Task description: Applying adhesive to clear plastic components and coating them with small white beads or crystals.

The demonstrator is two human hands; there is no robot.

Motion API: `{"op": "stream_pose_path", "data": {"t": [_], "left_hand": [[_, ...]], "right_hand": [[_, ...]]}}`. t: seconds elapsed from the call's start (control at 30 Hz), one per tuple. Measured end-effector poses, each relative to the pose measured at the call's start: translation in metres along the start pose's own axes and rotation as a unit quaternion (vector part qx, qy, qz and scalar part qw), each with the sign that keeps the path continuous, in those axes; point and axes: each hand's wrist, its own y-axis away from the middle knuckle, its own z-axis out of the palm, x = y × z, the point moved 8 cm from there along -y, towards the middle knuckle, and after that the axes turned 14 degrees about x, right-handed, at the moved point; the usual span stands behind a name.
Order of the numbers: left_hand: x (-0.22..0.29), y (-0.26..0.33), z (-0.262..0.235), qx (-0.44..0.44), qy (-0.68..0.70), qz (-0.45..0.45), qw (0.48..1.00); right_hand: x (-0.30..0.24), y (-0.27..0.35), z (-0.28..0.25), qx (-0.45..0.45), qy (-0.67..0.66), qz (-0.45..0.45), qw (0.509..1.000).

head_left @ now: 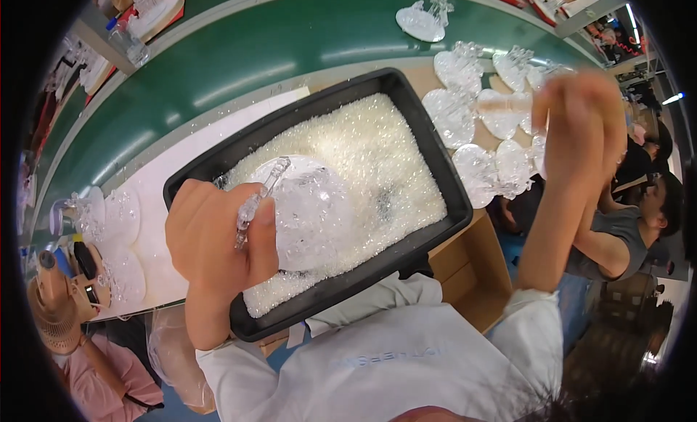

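My left hand (218,237) is closed round the clear upright part of an ornament, whose round white base (308,215) hangs tilted over a black tray (406,95). Sparkling clear-white granules (370,142) fill most of that tray. Raised over the right side of the bench, my right hand (579,106) is smeared by motion, so its fingers cannot be read. Below and beside it lie several round white bases with clear figures on them (475,171).
A green belt (247,66) curves behind the tray, carrying another ornament (423,21). More ornaments (120,215) stand on the white surface at left. An open cardboard box (472,269) sits below the tray's right side. Co-workers sit at far right (617,237) and lower left (109,375).
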Motion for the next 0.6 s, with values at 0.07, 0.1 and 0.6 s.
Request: {"op": "stream_pose_path", "data": {"t": [0.07,0.1,0.6], "left_hand": [[-0.004,-0.002,-0.007,0.016,-0.023,-0.005,1.0],[-0.007,-0.002,-0.003,0.015,-0.032,-0.008,0.999],[-0.031,0.0,0.003,0.009,-0.036,-0.017,0.999]], "right_hand": [[0.043,-0.076,0.002,-0.006,0.102,0.023,0.995],[0.068,-0.108,0.009,-0.04,0.167,0.017,0.985],[0.378,-0.21,-0.014,-0.222,0.67,-0.08,0.704]]}}
